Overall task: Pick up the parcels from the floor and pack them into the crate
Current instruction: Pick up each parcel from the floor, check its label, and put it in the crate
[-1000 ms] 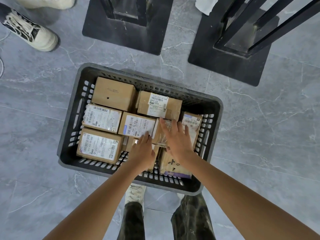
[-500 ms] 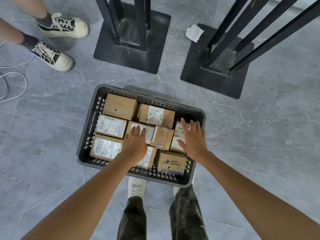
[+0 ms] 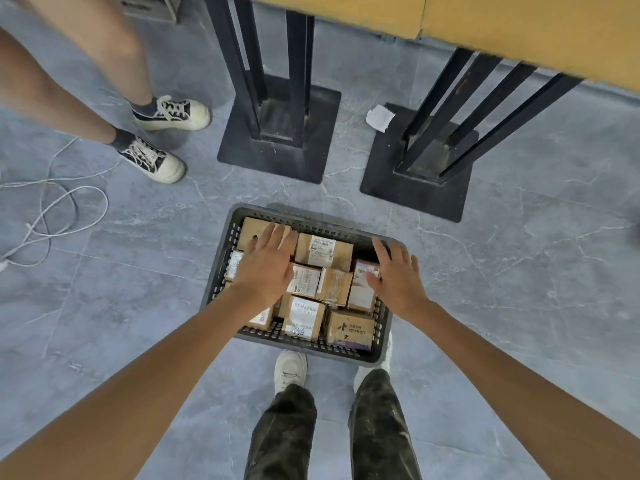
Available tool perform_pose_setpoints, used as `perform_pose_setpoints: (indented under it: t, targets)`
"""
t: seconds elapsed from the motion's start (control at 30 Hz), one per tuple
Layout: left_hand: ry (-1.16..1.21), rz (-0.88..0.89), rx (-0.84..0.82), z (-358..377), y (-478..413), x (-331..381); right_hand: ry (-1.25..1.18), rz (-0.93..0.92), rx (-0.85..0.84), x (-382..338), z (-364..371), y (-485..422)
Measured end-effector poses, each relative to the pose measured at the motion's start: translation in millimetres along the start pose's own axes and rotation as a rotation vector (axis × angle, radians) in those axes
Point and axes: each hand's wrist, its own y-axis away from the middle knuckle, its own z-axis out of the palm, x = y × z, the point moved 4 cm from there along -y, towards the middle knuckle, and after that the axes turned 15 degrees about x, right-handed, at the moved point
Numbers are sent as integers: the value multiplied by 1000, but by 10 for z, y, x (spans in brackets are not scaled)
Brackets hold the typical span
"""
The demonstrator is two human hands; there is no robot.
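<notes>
Parcels (image 3: pixel 323 251) fill the crate (image 3: pixel 311 225) beneath my left hand (image 3: pixel 268 268) and right hand (image 3: pixel 396 275); I see both spread flat, gripping nothing.

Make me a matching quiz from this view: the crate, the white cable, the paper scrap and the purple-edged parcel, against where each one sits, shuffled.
Things
1 crate
2 white cable
3 paper scrap
4 purple-edged parcel

Places
A on the corner of a black table base
B near right corner inside the crate
C looped on the floor, far left
D on the floor just ahead of the white shoe

Pairs: 1-D, 2-C, 3-A, 4-B
</notes>
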Motion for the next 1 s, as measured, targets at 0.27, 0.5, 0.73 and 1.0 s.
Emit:
perform_pose_setpoints:
  t: [0.27, 0.5, 0.73, 1.0]
  targets:
    - [-43, 168, 205, -2109, -72, 539, -107, 6, 301, -564, -2283, 98]
    - [22, 377, 506, -4018, -55, 1702, -135, -108, 655, -830, -4522, 600]
    - [209, 622, 733, -5247, 230, 3037, -89, 37, 950, -284, -5905, 1651]
    - [345, 863, 668, -5174, 687, 4665, -112, 316, 1105, 1166, -6225, 2939]
